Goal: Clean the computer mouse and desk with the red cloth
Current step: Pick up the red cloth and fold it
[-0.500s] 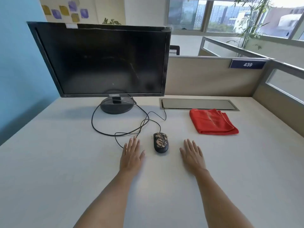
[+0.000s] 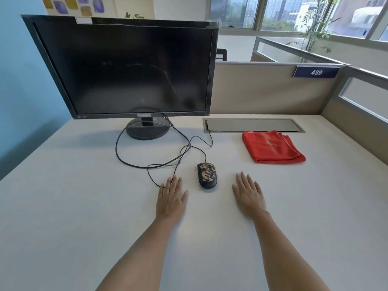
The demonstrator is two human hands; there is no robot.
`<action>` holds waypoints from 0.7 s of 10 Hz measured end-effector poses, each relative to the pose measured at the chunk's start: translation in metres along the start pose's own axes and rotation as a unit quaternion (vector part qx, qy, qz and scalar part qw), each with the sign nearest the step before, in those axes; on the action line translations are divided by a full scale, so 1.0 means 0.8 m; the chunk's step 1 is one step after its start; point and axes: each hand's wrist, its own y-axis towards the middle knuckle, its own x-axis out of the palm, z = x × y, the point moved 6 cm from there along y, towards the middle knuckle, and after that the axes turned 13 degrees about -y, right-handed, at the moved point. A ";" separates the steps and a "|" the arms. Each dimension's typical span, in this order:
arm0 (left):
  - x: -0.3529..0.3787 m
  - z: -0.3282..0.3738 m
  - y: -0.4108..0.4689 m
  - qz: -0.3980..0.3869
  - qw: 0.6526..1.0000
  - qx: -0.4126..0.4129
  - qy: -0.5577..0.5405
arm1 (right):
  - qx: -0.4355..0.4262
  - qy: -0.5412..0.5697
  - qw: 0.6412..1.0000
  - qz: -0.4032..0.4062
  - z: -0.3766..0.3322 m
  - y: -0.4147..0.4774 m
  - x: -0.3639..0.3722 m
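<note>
A black computer mouse (image 2: 207,175) smeared with brownish dirt lies on the white desk (image 2: 84,206), its cable running back toward the monitor. My left hand (image 2: 171,199) rests flat on the desk just left of the mouse, fingers straight, its fingertips over a loop of cable. My right hand (image 2: 248,195) lies flat to the right of the mouse, holding nothing. The folded red cloth (image 2: 271,147) sits further back on the right, apart from both hands.
A black monitor (image 2: 123,68) on a round stand stands at the back left, with loose black cables (image 2: 147,162) looping on the desk. A metal cable hatch (image 2: 252,125) sits behind the cloth. Beige partitions (image 2: 262,89) close the back and right; a blue wall is on the left.
</note>
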 end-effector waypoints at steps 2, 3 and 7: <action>-0.001 0.000 0.000 0.010 1.000 0.010 -0.010 | 0.004 0.002 1.000 0.006 -0.001 0.000 0.000; -0.002 -0.001 0.001 0.015 1.000 0.008 -0.020 | 0.002 0.007 1.000 0.011 -0.001 -0.001 -0.001; -0.064 0.081 0.076 0.168 0.985 0.043 -0.010 | 0.006 0.046 0.987 0.152 0.046 0.059 -0.071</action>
